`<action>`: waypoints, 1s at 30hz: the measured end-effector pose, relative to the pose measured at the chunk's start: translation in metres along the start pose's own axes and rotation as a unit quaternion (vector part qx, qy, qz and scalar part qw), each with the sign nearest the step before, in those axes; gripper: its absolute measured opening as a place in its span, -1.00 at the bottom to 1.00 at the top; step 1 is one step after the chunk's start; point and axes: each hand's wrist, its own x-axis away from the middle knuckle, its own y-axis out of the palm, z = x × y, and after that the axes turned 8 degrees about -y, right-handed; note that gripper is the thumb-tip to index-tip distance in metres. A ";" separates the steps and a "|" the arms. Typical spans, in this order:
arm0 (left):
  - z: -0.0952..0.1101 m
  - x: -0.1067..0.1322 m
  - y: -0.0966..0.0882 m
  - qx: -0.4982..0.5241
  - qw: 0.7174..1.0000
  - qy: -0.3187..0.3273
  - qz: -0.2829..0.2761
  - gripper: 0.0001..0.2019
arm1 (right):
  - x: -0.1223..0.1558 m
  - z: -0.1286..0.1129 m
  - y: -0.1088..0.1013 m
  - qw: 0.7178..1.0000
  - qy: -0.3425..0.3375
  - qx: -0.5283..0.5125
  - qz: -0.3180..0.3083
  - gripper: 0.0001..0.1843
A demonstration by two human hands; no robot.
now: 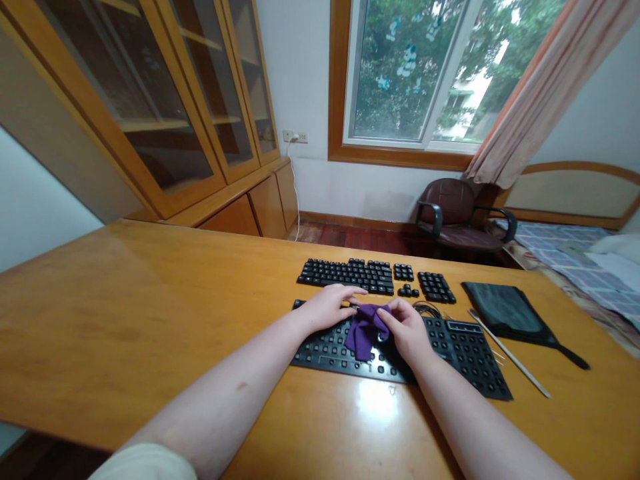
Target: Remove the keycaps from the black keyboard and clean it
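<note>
Glass-fronted cabinet [201, 127] at left — maroon chair [450, 200], window [405, 80], pink curtain [550, 87] — bed [565, 248] at right

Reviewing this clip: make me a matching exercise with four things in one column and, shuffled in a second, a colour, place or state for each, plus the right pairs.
Things
1. Cloth
2. Loose keycaps
3. Pouch
4. Chair

Descriptions
A. Set out in separate groups beyond the keyboard base
B. Maroon, past the far edge of the desk
C. Purple, bunched over the keyboard base
D. Lying next to a long pale stick

Right pairs: 1-C, 2-A, 3-D, 4-B
</note>
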 end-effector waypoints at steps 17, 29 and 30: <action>-0.019 -0.005 0.004 0.024 0.997 -0.072 0.024 -0.73 | 0.000 0.003 -0.001 1.000 0.001 0.002 0.000 -0.67; -0.022 -0.006 0.005 0.045 0.997 -0.070 0.003 -0.68 | 0.000 0.000 0.000 1.000 0.001 0.005 -0.006 -0.65; -0.022 -0.006 0.005 0.045 0.996 -0.070 -0.001 -0.67 | 0.000 0.000 0.000 1.000 0.002 0.003 -0.006 -0.65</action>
